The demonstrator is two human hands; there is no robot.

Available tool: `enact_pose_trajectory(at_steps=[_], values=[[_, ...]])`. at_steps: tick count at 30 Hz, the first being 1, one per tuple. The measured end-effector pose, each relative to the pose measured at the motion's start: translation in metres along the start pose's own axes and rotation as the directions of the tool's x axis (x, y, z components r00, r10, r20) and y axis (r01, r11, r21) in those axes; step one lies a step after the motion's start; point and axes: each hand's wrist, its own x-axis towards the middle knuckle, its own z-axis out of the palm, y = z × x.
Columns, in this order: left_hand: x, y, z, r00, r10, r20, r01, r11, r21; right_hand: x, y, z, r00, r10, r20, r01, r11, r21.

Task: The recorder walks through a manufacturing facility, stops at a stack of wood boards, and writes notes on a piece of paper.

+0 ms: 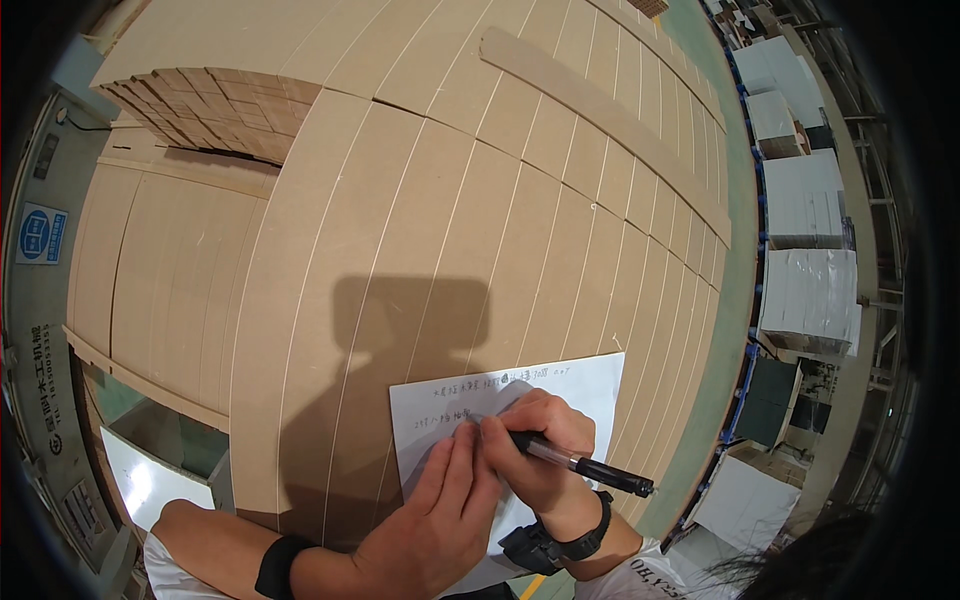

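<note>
My right hand is closed around a black-and-clear pen, whose back end points to the lower right. The pen's tip is hidden behind my fingers, over a white sheet of paper with rows of small dark handwriting. Stretched out on the same sheet, my left hand has its fingertips close to those of my right hand and holds nothing that I can see. The paper rests at a slight tilt on tan fibreboard strips laid side by side.
One loose board strip lies diagonally across the others. At the far left rises a stack of boards, beside a lower board surface. A grey machine panel stands at the left edge. White-topped stacks line the right beyond a green floor strip.
</note>
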Motion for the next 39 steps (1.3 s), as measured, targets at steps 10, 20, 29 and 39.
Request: enact_pose_trajectory(at_steps=[10,20,29,39], values=[[-0.002,0.008,0.03,0.961,-0.105,-0.255,0.111,0.994,0.009,0.002,-0.003,-0.002,0.999,0.019,0.03,-0.019,1.0,-0.004],[0.0,0.001,0.008,0.996,-0.037,-0.082,0.035,0.999,-0.016,-0.002,-0.001,-0.01,0.997,0.058,-0.057,-0.051,0.992,0.112],[0.008,0.002,0.007,0.998,-0.047,-0.033,0.045,0.997,-0.061,0.002,-0.001,-0.015,0.994,0.107,-0.026,-0.106,0.993,0.056],[0.006,0.003,0.008,0.999,-0.047,0.008,0.047,0.999,-0.008,0.005,-0.005,-0.012,0.997,0.08,-0.006,-0.079,0.997,0.016]])
